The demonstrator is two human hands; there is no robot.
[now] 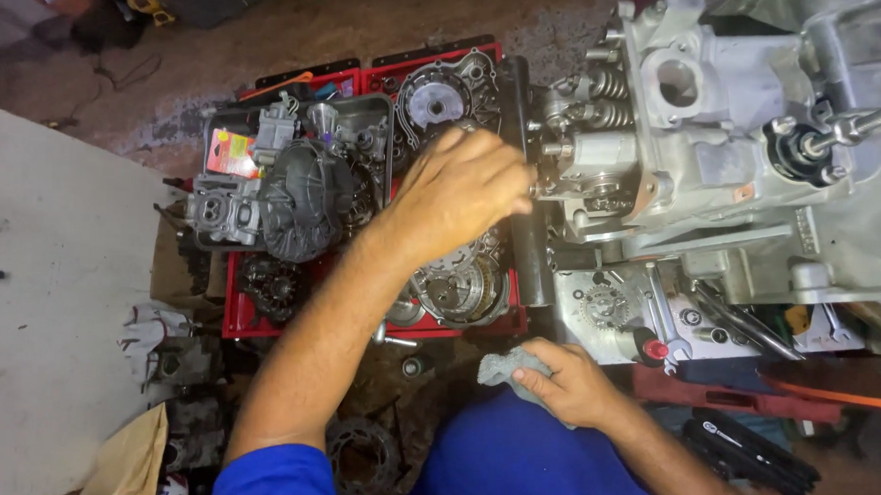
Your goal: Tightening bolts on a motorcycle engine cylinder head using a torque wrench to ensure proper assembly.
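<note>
- We reach our left hand [459, 192] across centre frame, fingers curled against the left end of the grey engine cylinder head [659, 138]; whether they pinch a part, we cannot tell.
- The head lies to the right, its long axis running left-right.
- Our right hand [568, 381], lower centre, pinches a grey rag [508, 365] on our knee.
- A red parts tray [368, 79] sits behind.

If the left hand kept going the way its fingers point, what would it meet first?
The left hand points right, fingertips already at the side of the engine head. Going straight on, it would press into that metal casting near the valve springs, though exact contact depth is hard to judge from above.
</note>
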